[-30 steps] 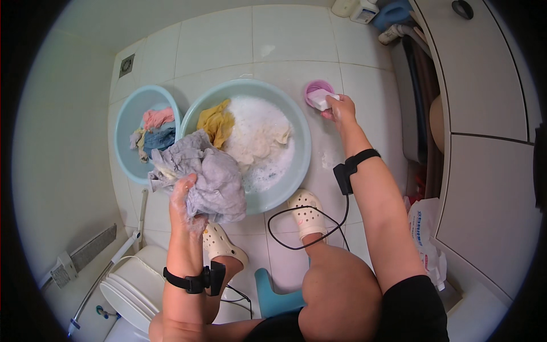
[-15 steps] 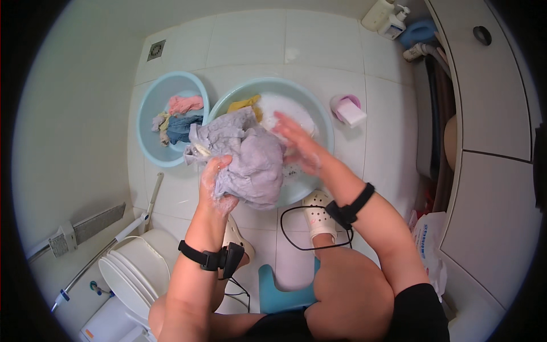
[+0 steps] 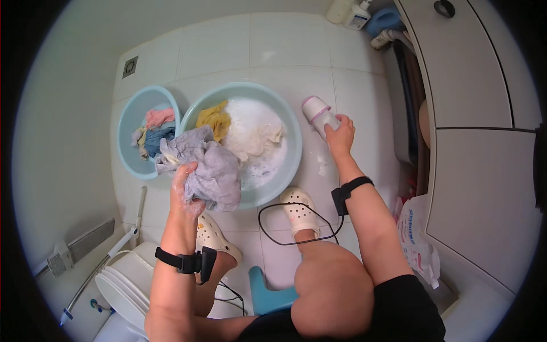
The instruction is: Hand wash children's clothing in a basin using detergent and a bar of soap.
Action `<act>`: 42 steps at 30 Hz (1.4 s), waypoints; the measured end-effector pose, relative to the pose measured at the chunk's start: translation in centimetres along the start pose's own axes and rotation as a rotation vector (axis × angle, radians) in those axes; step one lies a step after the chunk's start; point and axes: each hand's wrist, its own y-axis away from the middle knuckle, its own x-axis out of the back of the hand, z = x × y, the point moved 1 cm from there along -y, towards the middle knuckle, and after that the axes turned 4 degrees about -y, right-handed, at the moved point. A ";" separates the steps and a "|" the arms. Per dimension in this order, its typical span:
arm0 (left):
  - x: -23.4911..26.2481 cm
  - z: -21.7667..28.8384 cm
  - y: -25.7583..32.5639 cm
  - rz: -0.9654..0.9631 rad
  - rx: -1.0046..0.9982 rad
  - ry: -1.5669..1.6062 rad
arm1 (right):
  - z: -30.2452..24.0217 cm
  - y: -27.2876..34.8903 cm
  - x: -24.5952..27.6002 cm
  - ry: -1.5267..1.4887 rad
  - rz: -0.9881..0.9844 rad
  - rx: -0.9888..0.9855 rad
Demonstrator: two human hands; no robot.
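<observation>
My left hand is closed round the edge of a wet, bunched grey-lilac cloth, held up over the near left rim of the large pale-blue basin. Suds cling to that hand. Out to the right of the basin, my right hand has its fingers closed on a white bar of soap. The soap's far end meets a pink and white soap dish, which looks tipped. Inside the basin, a yellow cloth and a whitish cloth lie among foam.
A smaller blue basin with pink, blue and other cloths stands at the left. White buckets and a mop are lower left. Bottles and a grey cabinet line the right. A cable loops past my shoe.
My right hand has left the grey-lilac cloth, moved right and closed on the soap. The dish has tipped. My left hand still holds the cloth. The whole view has shifted.
</observation>
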 end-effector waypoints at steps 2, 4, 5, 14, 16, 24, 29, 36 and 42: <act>-0.7 -0.3 0.1 -0.010 0.006 0.000 | 2.5 0.2 -0.1 0.444 -0.193 -0.074; -1.0 -0.4 0.1 -0.015 0.010 0.001 | 4.2 0.3 -0.6 0.505 -0.271 -0.068; -0.9 -0.4 0.1 0.002 0.024 0.009 | 4.3 0.4 -0.9 0.522 -0.257 -0.034; 0.8 -0.3 -1.2 0.048 0.043 0.050 | 2.2 -1.6 -2.7 0.624 -0.348 -0.068; 0.4 -0.3 -1.2 0.045 0.033 0.034 | 0.8 -1.9 -2.3 0.603 -0.355 -0.068; -0.9 0.1 -0.6 -0.022 0.042 0.071 | -6.1 -6.5 -2.9 0.951 -0.533 0.356; -0.6 0.1 -0.8 -0.016 0.006 0.080 | -8.8 -8.7 -5.4 1.049 -0.611 0.485; -0.1 0.4 -1.2 -0.042 -0.024 0.113 | -8.2 -8.2 -5.9 0.545 -0.720 0.508; 0.3 0.3 -1.3 -0.033 0.005 0.118 | -7.7 -8.3 -5.3 0.455 -0.713 0.395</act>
